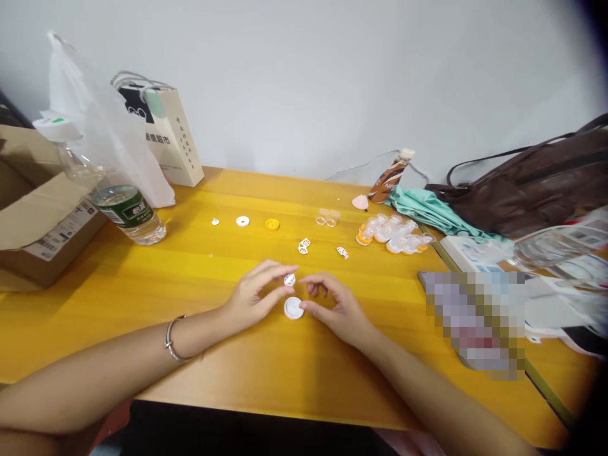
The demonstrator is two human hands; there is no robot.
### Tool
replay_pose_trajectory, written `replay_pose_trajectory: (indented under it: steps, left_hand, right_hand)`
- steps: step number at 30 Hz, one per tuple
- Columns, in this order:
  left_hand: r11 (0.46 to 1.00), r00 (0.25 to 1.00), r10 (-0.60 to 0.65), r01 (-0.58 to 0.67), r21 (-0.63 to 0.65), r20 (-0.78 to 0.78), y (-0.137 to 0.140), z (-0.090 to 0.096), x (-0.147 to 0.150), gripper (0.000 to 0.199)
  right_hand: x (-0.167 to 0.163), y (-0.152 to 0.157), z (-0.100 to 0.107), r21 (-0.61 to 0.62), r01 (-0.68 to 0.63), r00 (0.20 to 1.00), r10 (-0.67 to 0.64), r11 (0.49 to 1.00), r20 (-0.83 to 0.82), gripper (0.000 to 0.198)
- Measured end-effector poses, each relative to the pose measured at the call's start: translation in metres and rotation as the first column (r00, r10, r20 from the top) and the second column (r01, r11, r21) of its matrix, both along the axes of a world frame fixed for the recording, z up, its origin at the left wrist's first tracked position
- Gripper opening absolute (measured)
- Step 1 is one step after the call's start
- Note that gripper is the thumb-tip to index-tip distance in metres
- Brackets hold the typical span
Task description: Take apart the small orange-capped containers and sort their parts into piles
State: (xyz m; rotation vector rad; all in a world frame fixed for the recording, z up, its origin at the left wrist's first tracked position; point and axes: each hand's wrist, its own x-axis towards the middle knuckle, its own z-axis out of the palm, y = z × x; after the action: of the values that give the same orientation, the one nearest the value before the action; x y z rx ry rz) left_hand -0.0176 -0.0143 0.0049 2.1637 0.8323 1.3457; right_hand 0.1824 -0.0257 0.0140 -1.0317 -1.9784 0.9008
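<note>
Between the thumb and forefinger of my left hand [259, 292] is a small white openwork plastic piece [289, 279], held just above the table. Below it lies a round white plastic cap [293, 308] with a raised rim. My right hand [338, 308] is beside the cap, fingers apart and curved, its thumb tip at the cap's right edge; whether it touches cannot be made out. Farther back lie similar white openwork pieces [304, 246], a yellow disc [272, 224], a white disc [242, 221] and two clear cups [327, 218].
Assembled clear-and-orange pieces [393, 234] cluster at right, near a coffee bottle [390, 179] and a teal cloth [437, 212]. A pixelated flat object [468, 323] lies at the right. On the left stand a water bottle [128, 209], a cardboard box [47, 253] and a paper bag [178, 139].
</note>
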Motion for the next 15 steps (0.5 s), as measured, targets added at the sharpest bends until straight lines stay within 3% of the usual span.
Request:
replay_pose_trajectory:
  steps: [5, 15]
  left_hand:
    - [0.997, 0.997, -0.077, 0.078, 0.023, -0.019, -0.003, 0.002, 0.002, 0.025]
    - [0.993, 0.994, -0.113, 0.113, 0.013, 0.01, -0.005, 0.001, 0.002, 0.028]
  right_hand:
    - [-0.006, -0.006, 0.003, -0.052, -0.043, 0.986, 0.034, 0.998, -0.163, 0.013]
    - [-0.009, -0.012, 0.002, -0.095, -0.032, 0.964, 0.006, 0.995, -0.265, 0.013]
